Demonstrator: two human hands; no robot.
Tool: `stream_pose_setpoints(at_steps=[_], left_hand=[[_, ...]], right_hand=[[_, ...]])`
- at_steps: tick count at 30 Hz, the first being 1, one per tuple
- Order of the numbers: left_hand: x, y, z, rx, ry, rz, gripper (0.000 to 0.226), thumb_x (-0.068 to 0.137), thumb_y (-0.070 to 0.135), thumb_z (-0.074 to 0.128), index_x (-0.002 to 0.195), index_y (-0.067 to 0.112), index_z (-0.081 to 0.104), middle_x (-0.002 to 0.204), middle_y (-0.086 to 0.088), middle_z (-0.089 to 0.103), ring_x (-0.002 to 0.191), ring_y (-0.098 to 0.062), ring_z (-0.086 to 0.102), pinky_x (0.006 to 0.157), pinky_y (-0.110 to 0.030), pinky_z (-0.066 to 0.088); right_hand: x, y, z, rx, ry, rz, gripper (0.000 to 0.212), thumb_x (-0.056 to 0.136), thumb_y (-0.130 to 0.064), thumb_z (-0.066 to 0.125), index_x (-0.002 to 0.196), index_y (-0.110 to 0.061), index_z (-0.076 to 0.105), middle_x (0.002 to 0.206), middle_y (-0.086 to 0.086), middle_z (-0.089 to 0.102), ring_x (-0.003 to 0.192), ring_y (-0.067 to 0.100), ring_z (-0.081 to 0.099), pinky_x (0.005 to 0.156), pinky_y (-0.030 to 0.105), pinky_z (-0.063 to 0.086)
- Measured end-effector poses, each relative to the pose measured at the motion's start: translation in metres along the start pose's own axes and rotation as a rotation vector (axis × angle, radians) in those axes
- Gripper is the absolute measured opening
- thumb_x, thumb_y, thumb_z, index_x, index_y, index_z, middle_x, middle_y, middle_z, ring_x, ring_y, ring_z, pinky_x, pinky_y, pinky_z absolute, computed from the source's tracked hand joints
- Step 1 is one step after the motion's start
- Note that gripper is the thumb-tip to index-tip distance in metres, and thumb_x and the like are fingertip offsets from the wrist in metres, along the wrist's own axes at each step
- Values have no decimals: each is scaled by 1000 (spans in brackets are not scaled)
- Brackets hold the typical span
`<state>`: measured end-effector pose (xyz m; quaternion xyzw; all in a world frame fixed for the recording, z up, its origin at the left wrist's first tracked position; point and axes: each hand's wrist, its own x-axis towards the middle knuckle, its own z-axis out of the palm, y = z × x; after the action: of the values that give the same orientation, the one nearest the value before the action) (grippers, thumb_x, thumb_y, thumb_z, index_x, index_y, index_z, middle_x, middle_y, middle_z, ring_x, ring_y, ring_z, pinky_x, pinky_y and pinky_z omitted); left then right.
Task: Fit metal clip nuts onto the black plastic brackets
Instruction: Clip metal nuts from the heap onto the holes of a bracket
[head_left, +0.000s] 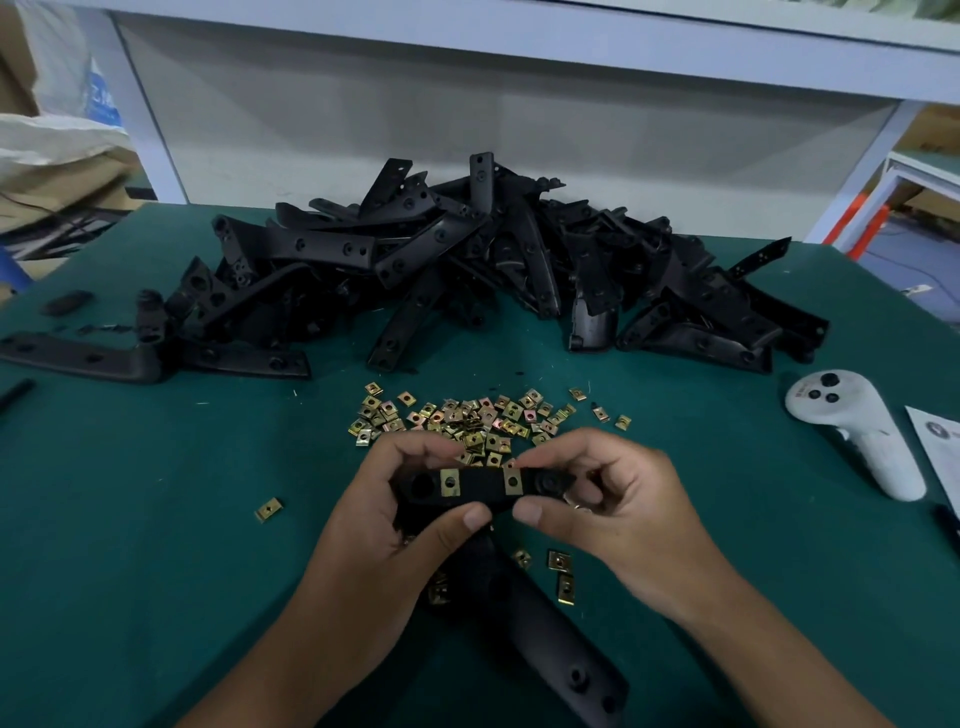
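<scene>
Both hands grip one black bracket just nearer than the clip-nut heap: left hand curled round its end, right hand pinching a fitted clip nut (another sits alongside).

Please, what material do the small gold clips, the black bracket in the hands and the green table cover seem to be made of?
Clip nuts: probably plated metal, as the yellow-gold faces glint with an iridescent tint. Bracket, held in the left hand and right hand: seemingly moulded plastic, matte black with a dull sheen. Table cover: apparently a soft mat or cloth, flat dark green with no reflection; which one is unclear.
</scene>
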<state>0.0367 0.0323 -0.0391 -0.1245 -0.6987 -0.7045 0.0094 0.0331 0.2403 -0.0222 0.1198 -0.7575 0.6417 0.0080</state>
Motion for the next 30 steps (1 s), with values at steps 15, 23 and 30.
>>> stream_pose_setpoints(at_steps=[15,23,30], left_hand=[[-10,38,27,189,1,311,22,84,43,66,105,44,63,107,15,64,101,-9,62,79,-13,46],[-53,68,165,115,-344,507,24,85,46,62,108,48,57,109,21,62,105,-2,59,86,-9,40],[-111,76,292,-8,-619,654,22,86,44,66,106,38,59,105,22,59,103,-5,58,92,-35,45]], right_hand=[[-47,-62,-45,-757,351,-629,31,74,-38,87,96,-17,78,88,-8,72,76,17,58,75,22,42],[-215,-115,-122,-1085,632,-437,32,75,-38,87,93,-13,78,89,-11,72,79,10,63,79,21,42],[-368,-147,-156,-1335,825,-31,33,82,-48,76,92,-17,76,96,-23,65,87,4,60,83,15,42]])
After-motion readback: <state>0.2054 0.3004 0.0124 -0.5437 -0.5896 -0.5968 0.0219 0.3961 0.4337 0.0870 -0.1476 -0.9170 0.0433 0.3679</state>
